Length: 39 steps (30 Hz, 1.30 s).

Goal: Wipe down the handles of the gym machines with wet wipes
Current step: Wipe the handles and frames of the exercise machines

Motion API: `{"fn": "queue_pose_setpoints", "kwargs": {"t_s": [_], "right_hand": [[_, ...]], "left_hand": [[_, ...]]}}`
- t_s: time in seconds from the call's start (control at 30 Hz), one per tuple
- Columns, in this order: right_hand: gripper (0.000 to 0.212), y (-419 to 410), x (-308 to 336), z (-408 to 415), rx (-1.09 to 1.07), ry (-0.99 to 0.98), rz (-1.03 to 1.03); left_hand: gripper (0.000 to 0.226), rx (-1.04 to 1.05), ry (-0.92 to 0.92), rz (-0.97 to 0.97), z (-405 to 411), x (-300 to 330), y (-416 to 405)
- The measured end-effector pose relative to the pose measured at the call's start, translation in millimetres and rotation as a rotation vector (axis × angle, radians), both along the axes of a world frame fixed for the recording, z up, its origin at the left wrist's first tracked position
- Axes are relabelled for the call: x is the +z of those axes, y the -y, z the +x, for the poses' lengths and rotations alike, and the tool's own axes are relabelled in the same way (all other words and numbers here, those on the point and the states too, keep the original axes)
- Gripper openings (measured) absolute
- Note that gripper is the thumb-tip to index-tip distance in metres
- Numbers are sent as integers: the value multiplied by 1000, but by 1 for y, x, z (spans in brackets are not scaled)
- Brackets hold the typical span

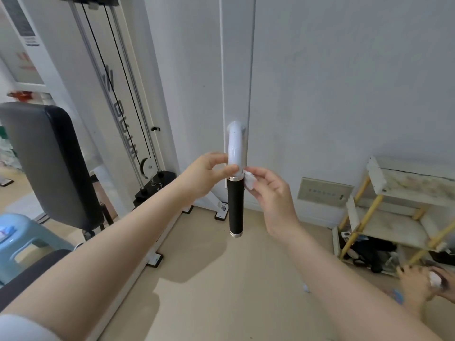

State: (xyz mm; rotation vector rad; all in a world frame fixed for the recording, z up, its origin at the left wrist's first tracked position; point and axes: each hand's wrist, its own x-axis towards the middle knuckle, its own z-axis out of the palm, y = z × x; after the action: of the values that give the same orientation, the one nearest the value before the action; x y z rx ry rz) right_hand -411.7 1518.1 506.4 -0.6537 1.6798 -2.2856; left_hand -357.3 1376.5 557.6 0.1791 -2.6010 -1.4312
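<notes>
A black cylindrical handle [235,207] with silver end rings hangs from a curved white tube [235,146] on a white upright post. My left hand [208,172] pinches the white tube just above the black grip with thumb and fingers. My right hand [268,190] holds a crumpled white wet wipe [249,181] against the right side of the tube, at the top ring of the grip.
A cable machine with weight stack [147,190] and a black padded seat back [49,166] stand at left, beside a light blue stool [22,239]. A white-and-yellow shelf rack [394,212] stands at right. Another person's hands [428,281] hold a wipe at lower right.
</notes>
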Motion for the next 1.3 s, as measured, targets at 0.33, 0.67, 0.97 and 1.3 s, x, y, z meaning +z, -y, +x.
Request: {"fn": "queue_pose_setpoints", "kwargs": {"t_s": [0.33,0.67,0.97,1.3], "right_hand": [[21,12,-50,-4,-31,217,178],[27,16,-73,-3,23,377,84],[30,22,-78,8,-24,490,-65],[25,18,-45,22,-175,-268,35]], "left_hand": [[4,55,-43,77,3,2,10],[10,-65,27,175,-9,-2,22],[5,-92,-31,181,-3,-6,23],[15,-91,-41,119,2,-4,30]]}}
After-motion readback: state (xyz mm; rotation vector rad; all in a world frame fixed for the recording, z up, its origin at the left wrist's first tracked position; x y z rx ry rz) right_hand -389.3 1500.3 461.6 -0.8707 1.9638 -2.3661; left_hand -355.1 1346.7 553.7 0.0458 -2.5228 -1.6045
